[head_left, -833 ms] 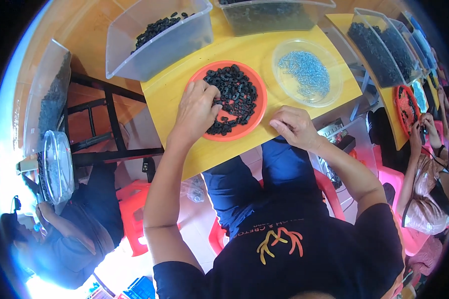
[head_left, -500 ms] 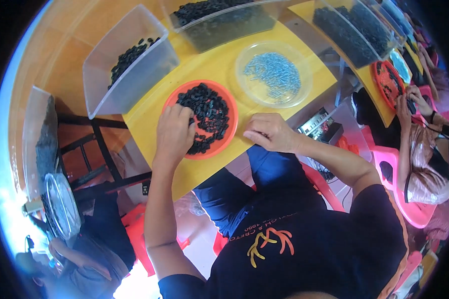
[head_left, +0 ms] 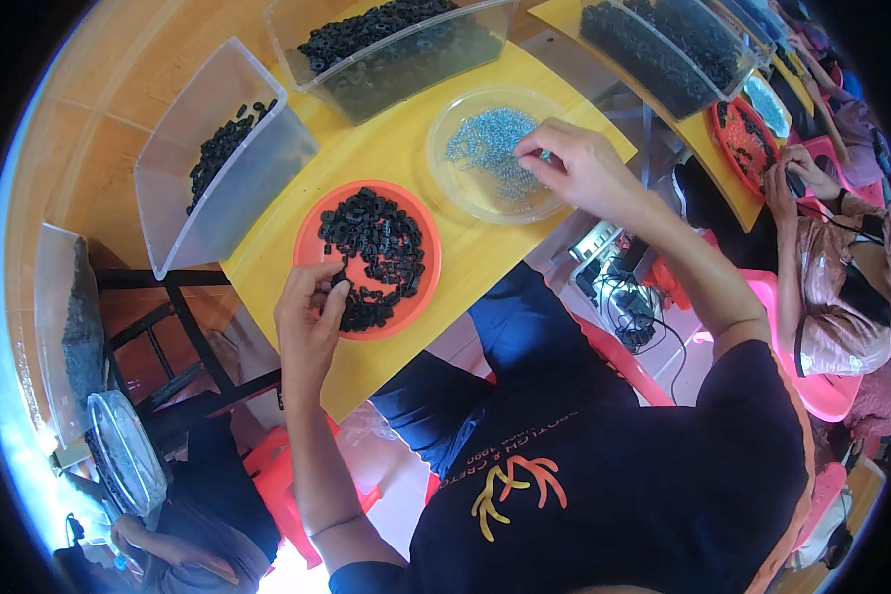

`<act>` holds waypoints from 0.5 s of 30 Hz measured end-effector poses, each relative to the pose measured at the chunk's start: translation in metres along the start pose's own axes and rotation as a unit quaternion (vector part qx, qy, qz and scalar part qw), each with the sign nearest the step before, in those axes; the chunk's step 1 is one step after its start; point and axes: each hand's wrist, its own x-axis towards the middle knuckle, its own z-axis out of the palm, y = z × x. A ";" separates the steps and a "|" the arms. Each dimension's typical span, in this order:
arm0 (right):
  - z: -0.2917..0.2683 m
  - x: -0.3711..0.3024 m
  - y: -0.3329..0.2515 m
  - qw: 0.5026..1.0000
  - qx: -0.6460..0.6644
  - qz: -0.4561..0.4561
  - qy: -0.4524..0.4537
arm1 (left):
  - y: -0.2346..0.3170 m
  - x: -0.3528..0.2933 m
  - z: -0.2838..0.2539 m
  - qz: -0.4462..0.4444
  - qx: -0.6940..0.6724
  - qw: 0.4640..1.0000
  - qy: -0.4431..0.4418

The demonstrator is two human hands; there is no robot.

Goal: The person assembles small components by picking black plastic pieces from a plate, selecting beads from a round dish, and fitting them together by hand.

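Observation:
A shallow orange dish (head_left: 433,265) holds many small black plastic pieces (head_left: 371,230). At its left edge my left hand (head_left: 310,307) is closed, with a small black piece (head_left: 340,278) pinched between thumb and fingers. To the right stands a round clear dish (head_left: 453,181) with a heap of tiny silvery-blue metal pieces (head_left: 485,137), too small to name exactly. Over this dish's right side is my right hand (head_left: 586,170), thumb and forefinger brought together close to the heap. Whatever those fingertips hold, if anything, cannot be made out.
Both dishes rest on a yellow table (head_left: 267,247). Clear bins with black pieces stand along its far side, one at left (head_left: 257,163), another (head_left: 416,74) behind. At right, another person's hands (head_left: 797,178) work beside a second orange dish (head_left: 728,148). A person sits at lower left.
My right hand has gone from the table's near edge to above the clear dish. My left hand has drawn back to the orange dish's left edge with a black piece. The view has shifted slightly.

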 end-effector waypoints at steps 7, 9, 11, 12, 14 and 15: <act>0.003 0.007 0.010 0.988 -0.084 -0.022 -0.131 | -0.010 -0.023 0.029 -0.125 -0.389 0.911 0.056; 0.003 0.010 0.011 0.977 -0.103 -0.020 -0.185 | -0.010 -0.030 0.031 -0.134 -0.393 0.906 0.082; -0.004 0.014 0.016 0.972 -0.080 -0.063 -0.214 | -0.008 -0.037 0.030 -0.141 -0.397 0.902 0.094; -0.007 0.016 0.019 0.962 -0.057 -0.108 -0.243 | -0.006 -0.040 0.030 -0.149 -0.402 0.897 0.109; -0.008 0.018 0.024 0.955 -0.036 -0.132 -0.263 | -0.002 -0.042 0.028 -0.148 -0.405 0.895 0.117; -0.007 0.020 0.025 0.945 -0.014 -0.159 -0.284 | 0.000 -0.043 0.026 -0.143 -0.399 0.898 0.121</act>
